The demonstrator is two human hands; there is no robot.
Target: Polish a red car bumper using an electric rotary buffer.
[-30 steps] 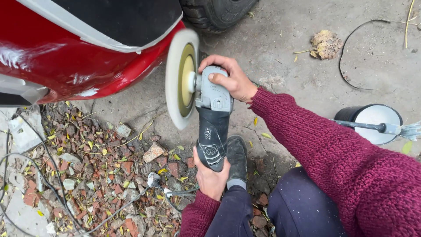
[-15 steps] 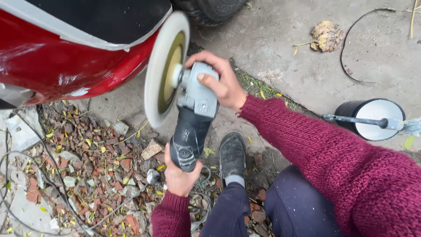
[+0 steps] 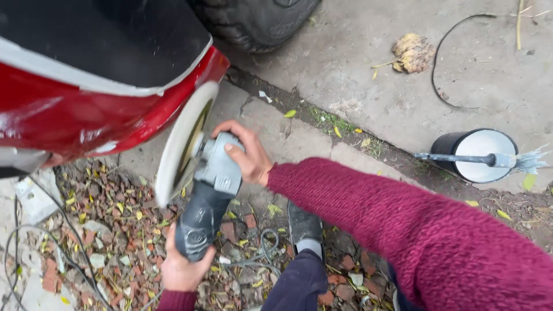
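I hold a grey power polisher with both hands. My right hand grips its head, just behind the round white foam pad. My left hand wraps the rear of the dark handle. The pad's face touches the lower edge of the red vehicle body panel, which has a white stripe and a dark upper part. Both my sleeves are maroon knit.
A black tyre stands at the top behind the panel. A black tub of white paste with a brush across it sits on the concrete at right. Cables, brick rubble and leaves cover the ground at lower left. My shoe rests below the polisher.
The polisher and both hands have shifted left and tilted, bringing the pad from clear of the car up against the red panel's lower edge.
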